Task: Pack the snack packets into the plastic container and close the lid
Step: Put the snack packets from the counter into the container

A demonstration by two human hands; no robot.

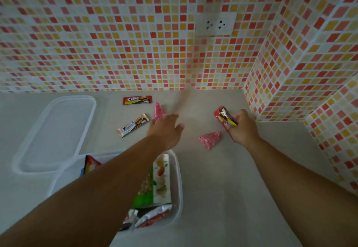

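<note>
Our right hand (241, 128) has its grip clenched around a red biscuit packet (225, 120), beyond and right of the plastic container (179, 181). Our left hand (164, 128), grip released, reaches just beyond the container, touching a pink packet (159, 111). The lid (56, 134) lies on the worktop (222, 188) left of the container, overlapping its rim.

Looks like a home kitchen corner to me. The walls (116, 33) are covered in small mosaic tiles in red, orange, yellow and cream, meeting at a corner on the right, and there's a white wall socket (215, 24) set into the tiles above a plain grey counter (222, 188). Snack packets (137, 100) and a clear plastic food box (179, 179) with its lid (56, 134) off sit on that counter, which fits a household setup.
</note>
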